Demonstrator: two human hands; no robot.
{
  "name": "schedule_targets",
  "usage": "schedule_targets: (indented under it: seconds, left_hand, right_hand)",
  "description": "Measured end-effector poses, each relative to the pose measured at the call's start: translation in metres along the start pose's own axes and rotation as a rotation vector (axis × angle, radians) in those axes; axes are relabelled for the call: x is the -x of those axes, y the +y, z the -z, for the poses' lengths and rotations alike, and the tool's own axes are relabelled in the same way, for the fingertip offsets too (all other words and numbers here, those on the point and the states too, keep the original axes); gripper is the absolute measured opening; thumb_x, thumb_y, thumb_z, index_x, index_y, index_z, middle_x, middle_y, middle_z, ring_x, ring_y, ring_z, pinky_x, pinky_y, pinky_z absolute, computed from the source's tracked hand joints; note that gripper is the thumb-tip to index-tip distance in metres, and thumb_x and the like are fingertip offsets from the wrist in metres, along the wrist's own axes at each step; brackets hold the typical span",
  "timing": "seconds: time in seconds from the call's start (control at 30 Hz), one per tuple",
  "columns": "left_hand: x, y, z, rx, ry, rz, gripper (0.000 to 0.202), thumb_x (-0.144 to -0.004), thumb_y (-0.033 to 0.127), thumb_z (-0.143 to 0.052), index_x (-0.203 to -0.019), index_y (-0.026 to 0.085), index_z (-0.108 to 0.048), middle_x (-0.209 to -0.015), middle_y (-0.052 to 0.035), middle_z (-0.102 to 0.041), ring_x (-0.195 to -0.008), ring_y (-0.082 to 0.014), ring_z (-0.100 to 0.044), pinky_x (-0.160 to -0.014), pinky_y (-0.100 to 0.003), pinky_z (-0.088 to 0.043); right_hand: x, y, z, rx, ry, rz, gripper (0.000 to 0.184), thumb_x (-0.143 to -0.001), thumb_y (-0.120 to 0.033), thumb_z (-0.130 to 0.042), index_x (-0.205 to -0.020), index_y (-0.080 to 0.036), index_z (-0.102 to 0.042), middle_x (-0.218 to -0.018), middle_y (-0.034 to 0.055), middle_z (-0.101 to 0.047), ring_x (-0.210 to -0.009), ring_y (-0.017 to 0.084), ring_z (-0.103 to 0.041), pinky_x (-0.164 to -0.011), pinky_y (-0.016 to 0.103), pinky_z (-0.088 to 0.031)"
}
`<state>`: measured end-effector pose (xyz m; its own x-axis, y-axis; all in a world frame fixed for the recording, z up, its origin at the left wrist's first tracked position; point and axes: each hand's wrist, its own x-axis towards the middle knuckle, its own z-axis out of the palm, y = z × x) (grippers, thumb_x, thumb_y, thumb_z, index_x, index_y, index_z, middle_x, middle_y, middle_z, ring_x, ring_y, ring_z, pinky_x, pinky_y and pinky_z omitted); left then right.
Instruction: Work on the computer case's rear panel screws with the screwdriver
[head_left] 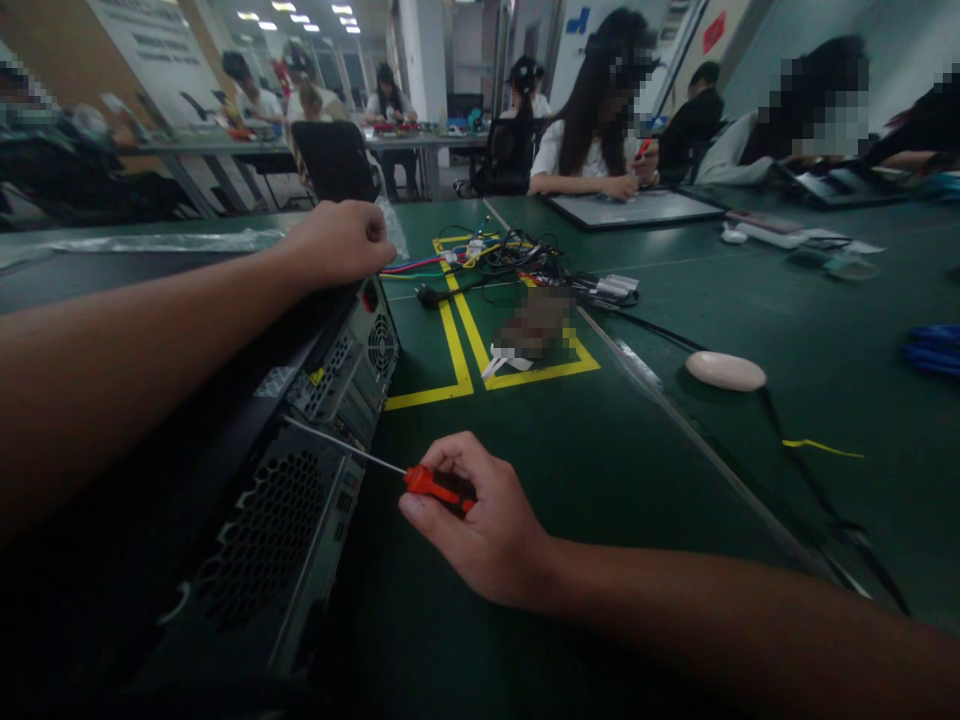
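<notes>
A black desktop computer case (pixel 172 390) lies at the left with its metal rear panel (pixel 349 400) facing right. That panel shows a honeycomb vent, expansion slots and a small fan grille. My right hand (pixel 487 520) is closed around the red and black handle of a screwdriver (pixel 427 483). Its thin shaft reaches left to the rear panel, where the tip meets the area above the honeycomb vent. My left hand (pixel 337 240) rests at the far upper corner of the case, fingers curled inward; whatever they may hold is hidden.
Beyond the case lies a tangle of cables (pixel 517 255) beside yellow tape markings (pixel 465 345) on the green table (pixel 637 480). A pale oval object (pixel 726 370) sits on a black cord to the right. Across the table a person (pixel 600 150) works over a flat panel (pixel 637 208).
</notes>
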<state>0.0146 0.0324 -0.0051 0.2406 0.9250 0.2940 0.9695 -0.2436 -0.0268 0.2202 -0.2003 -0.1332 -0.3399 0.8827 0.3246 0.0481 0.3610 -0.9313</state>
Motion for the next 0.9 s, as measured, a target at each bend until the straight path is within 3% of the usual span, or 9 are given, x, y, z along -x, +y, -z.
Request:
schedule_targets:
  seconds: [0.9]
  left_hand:
    - [0.002, 0.0043, 0.0037, 0.024, -0.038, 0.033, 0.041, -0.092, 0.041, -0.05, -0.11, 0.013, -0.074, -0.106, -0.0136, -0.072, -0.098, -0.0264, -0.065, -0.093, -0.037, -0.05]
  right_hand:
    - [-0.0005, -0.0017, 0.0012, -0.001, -0.014, -0.024, 0.015, -0.094, -0.03, -0.073, -0.099, -0.022, -0.061, -0.081, -0.0037, -0.06, -0.068, 0.013, -0.056, -0.064, 0.027, -0.045]
